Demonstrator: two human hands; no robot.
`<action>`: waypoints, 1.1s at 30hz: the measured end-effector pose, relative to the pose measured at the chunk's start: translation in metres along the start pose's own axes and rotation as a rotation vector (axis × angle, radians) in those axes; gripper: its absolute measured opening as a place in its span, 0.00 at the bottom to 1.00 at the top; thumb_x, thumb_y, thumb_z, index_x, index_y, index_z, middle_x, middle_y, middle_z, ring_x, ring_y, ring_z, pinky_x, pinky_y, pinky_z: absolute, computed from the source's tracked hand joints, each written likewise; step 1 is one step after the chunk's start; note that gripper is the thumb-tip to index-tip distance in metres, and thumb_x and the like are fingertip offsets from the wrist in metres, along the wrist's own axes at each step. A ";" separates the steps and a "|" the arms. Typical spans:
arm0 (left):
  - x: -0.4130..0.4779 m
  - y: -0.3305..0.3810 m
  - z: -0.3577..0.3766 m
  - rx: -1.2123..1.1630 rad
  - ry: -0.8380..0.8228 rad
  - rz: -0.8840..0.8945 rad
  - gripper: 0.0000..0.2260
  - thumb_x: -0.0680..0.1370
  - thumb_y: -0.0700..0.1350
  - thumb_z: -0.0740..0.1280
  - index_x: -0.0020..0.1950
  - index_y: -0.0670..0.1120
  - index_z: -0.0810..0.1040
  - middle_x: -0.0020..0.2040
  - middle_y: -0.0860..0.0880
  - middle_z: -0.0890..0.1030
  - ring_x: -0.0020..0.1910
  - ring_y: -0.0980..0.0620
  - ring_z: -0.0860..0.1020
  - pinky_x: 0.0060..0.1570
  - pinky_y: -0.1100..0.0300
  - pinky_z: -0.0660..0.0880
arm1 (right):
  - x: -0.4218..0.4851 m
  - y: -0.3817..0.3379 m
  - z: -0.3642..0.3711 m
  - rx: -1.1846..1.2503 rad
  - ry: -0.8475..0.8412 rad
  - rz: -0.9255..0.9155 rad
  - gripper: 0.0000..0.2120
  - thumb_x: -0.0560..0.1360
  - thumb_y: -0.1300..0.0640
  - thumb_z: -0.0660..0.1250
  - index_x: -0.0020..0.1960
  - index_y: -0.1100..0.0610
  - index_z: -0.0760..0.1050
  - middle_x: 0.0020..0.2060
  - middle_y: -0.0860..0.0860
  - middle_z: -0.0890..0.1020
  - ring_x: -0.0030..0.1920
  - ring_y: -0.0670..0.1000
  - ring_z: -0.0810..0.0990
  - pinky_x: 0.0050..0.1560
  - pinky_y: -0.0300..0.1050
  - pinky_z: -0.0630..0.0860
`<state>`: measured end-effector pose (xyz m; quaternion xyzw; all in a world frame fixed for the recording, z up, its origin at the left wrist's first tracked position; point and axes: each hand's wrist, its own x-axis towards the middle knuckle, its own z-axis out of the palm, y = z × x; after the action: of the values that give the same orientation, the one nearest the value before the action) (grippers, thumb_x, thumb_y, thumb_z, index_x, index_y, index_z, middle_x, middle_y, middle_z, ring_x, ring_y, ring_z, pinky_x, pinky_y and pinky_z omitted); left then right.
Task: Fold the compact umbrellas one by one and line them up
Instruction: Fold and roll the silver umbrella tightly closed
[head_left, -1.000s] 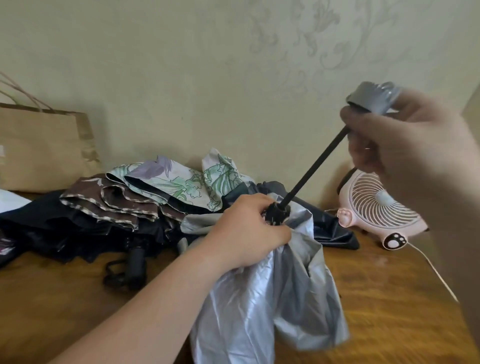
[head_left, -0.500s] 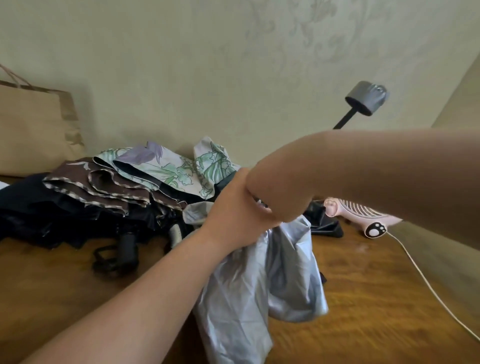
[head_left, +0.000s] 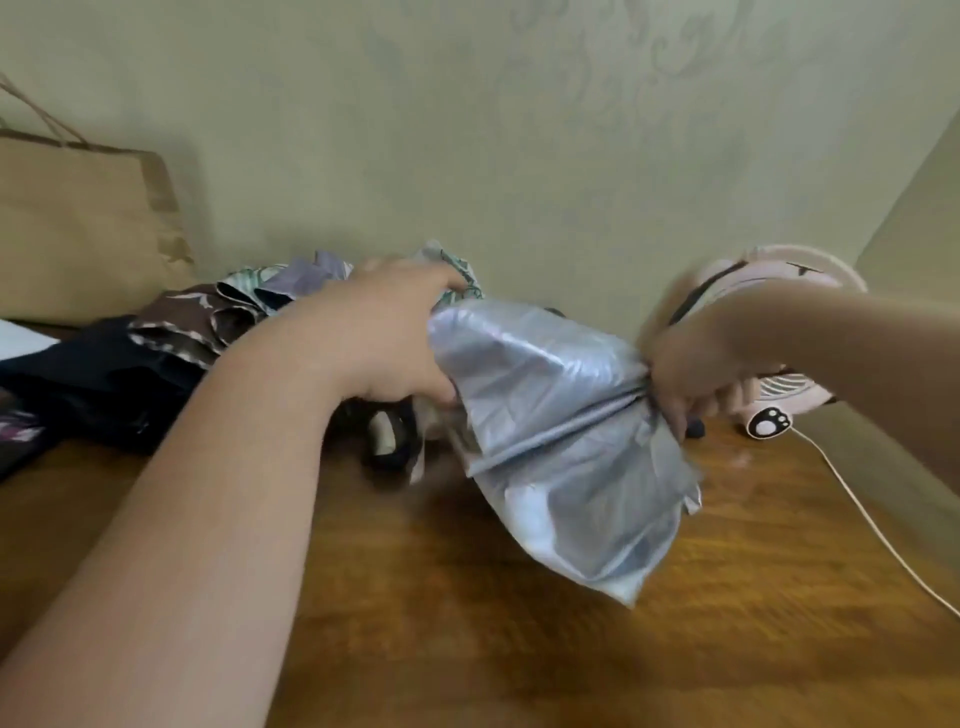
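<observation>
Moved: silver umbrella (head_left: 561, 415) now level, shaft out of sight | left hand (head_left: 384, 338) clasps one end, right hand (head_left: 691, 374) pinches gathered cloth opposite | held over table (head_left: 467, 623), before unfolded pile (head_left: 182, 322), likely stretching panels for pleating

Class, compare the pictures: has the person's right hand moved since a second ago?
Yes. The right hand was above the pink fan; now it is down level with the fan's base, gripping the silver umbrella at one end.
</observation>
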<state>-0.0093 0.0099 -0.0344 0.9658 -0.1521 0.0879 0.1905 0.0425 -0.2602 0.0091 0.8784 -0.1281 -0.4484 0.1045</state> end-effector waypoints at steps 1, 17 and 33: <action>-0.001 -0.006 -0.006 -0.067 0.137 -0.051 0.43 0.65 0.57 0.82 0.76 0.59 0.65 0.71 0.52 0.72 0.67 0.47 0.74 0.66 0.47 0.73 | 0.010 0.018 0.014 0.045 -0.028 -0.013 0.24 0.70 0.59 0.67 0.20 0.51 0.62 0.19 0.48 0.59 0.19 0.47 0.58 0.26 0.36 0.54; -0.021 0.060 0.023 -0.530 -0.013 0.279 0.50 0.68 0.53 0.83 0.74 0.77 0.51 0.75 0.73 0.63 0.72 0.71 0.65 0.71 0.65 0.67 | 0.056 0.053 0.068 0.354 0.741 -0.383 0.12 0.67 0.50 0.69 0.43 0.59 0.79 0.43 0.55 0.82 0.45 0.54 0.78 0.42 0.48 0.75; -0.025 0.026 0.087 -0.567 0.033 -0.057 0.44 0.71 0.56 0.79 0.79 0.60 0.57 0.68 0.60 0.72 0.62 0.65 0.75 0.64 0.63 0.71 | 0.057 0.047 0.087 0.863 0.892 -0.596 0.09 0.76 0.65 0.67 0.37 0.60 0.74 0.29 0.52 0.73 0.31 0.53 0.70 0.31 0.45 0.66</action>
<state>-0.0316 -0.0411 -0.1106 0.8764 -0.1401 0.0521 0.4578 -0.0027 -0.3287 -0.0702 0.9399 0.0070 0.0376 -0.3394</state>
